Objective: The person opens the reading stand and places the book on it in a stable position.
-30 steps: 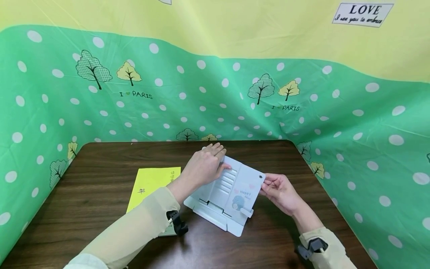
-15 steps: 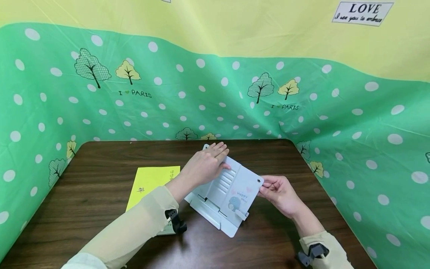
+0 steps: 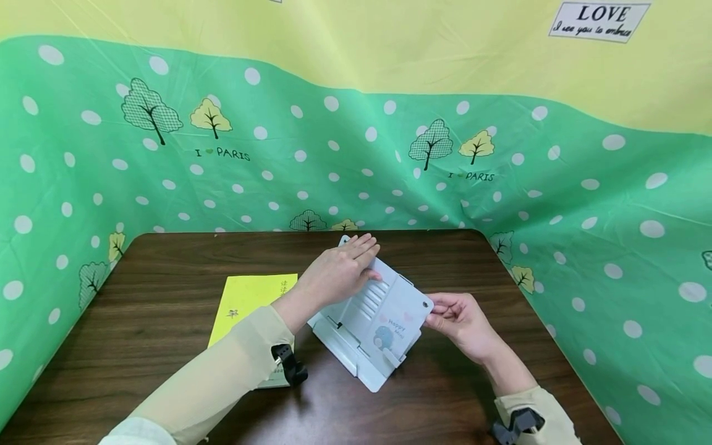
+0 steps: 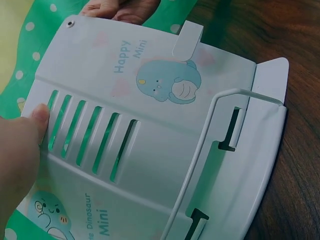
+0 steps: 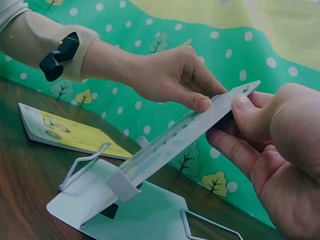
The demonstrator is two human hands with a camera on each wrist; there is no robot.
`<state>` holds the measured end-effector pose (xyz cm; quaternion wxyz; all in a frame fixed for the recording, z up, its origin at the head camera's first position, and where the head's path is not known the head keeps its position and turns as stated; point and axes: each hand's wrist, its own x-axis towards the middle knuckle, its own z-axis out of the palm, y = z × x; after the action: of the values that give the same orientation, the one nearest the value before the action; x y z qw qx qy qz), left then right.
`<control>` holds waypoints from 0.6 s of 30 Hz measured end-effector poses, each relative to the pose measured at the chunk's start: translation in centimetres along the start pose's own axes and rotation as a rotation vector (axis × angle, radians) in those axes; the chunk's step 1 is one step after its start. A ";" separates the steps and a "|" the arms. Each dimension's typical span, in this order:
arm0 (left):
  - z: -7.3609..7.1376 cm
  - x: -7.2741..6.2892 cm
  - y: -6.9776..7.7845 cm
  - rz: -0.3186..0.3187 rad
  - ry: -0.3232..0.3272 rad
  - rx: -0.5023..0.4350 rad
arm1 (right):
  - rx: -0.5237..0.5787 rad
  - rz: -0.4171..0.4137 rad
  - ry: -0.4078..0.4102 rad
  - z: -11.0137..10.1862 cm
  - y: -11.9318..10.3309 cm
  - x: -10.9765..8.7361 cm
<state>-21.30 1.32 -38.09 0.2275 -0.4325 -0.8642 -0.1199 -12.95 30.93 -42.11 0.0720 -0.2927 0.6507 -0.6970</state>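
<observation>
A white metal book stand with slots, a blue cartoon dinosaur and "Happy Mini" lettering stands on the table, its back panel tilted up from its base. My left hand holds the panel's top edge, thumb on the front beside the slots, the other fingers reaching over the edge. With thumb and fingers my right hand pinches the panel's right corner, as the right wrist view shows. In the left wrist view a wire bar crosses the lower ledge. A small clip juts from the panel's lower part.
Left of the stand lies a yellow book, partly hidden under my left forearm. The dark wooden table ends at a green and yellow printed cloth at the back and sides.
The stand's panel has swung a little leftward, its right corner lower in the head view, and my right hand has followed. More of the base shows at the right. My left hand has barely moved.
</observation>
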 end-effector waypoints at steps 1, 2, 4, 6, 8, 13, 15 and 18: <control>0.0 0.0 0.0 0.005 0.003 0.002 | -0.016 0.000 -0.002 0.1 0.0 0.0; 0.1 0.0 0.0 0.008 0.002 0.004 | -0.031 -0.003 -0.006 0.2 -0.1 0.0; 0.2 0.0 -0.1 0.009 0.002 0.009 | -0.053 -0.005 -0.006 0.5 -0.1 0.2; 0.2 0.0 -0.1 0.004 -0.001 0.010 | -0.067 -0.017 -0.012 0.7 -0.2 0.3; 0.2 -0.1 -0.1 -0.001 -0.001 0.008 | -0.073 -0.023 -0.010 1.0 -0.3 0.4; 0.2 -0.2 -0.2 0.008 0.017 0.020 | -0.093 -0.024 0.001 1.3 -0.7 0.3; 0.1 -0.2 -0.2 0.013 0.017 0.025 | -0.104 -0.028 0.005 1.4 -0.7 0.3; 0.1 -0.3 -0.3 0.017 0.019 0.020 | -0.114 -0.037 0.011 1.6 -0.8 0.2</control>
<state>-21.41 1.02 -38.30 0.2409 -0.4365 -0.8594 -0.1132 -12.09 29.55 -41.36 0.0388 -0.3043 0.6844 -0.6614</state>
